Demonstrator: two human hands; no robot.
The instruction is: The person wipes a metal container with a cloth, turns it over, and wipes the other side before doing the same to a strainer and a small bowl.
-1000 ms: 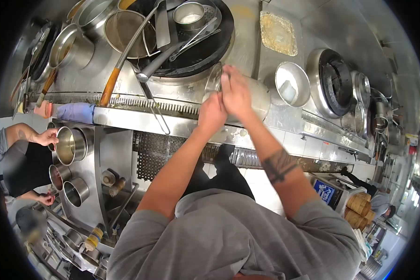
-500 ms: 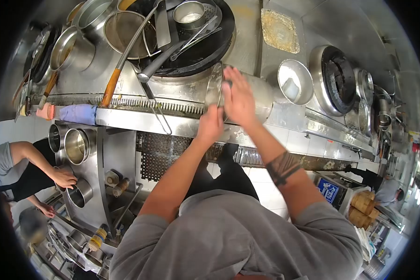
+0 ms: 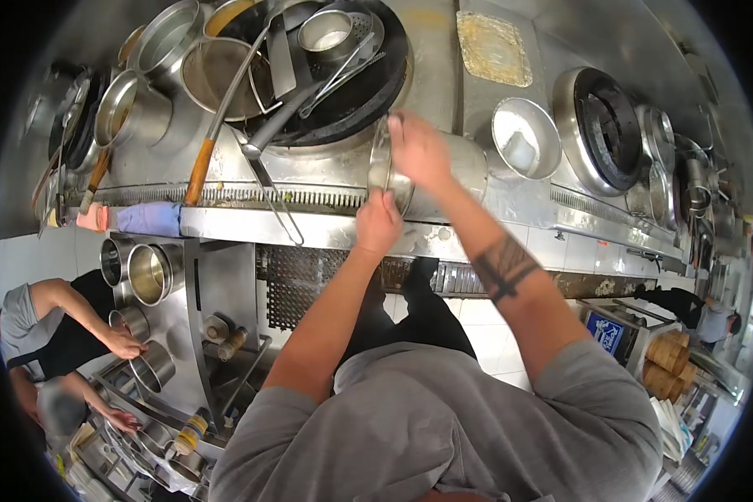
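My left hand (image 3: 380,224) is closed on the lower edge of a round steel rim (image 3: 379,159), seen nearly edge-on at the front of the cooking counter. Beside it on the right shows a smooth cylindrical steel body (image 3: 467,167); I cannot tell whether rim and body are one vessel. My right hand (image 3: 422,155) overlaps the upper part of the rim, its fingers smeared by motion. A steel pot (image 3: 527,138) with something pale inside stands right of the hands. Left of them, a black wok (image 3: 326,125) carries a ladle, tongs and a small steel bowl (image 3: 326,33).
A wire strainer (image 3: 217,79) and a wooden-handled tool (image 3: 201,171) lie on the left. A foil-lined tray (image 3: 494,48) and a burner ring (image 3: 602,134) sit farther right. At lower left, a co-worker's hand (image 3: 127,343) is at a steel pot (image 3: 153,368).
My right hand has shifted from a flat spread on the rim to a blurred, turned pose slightly lower. My left hand keeps its hold. The whole view has shifted slightly.
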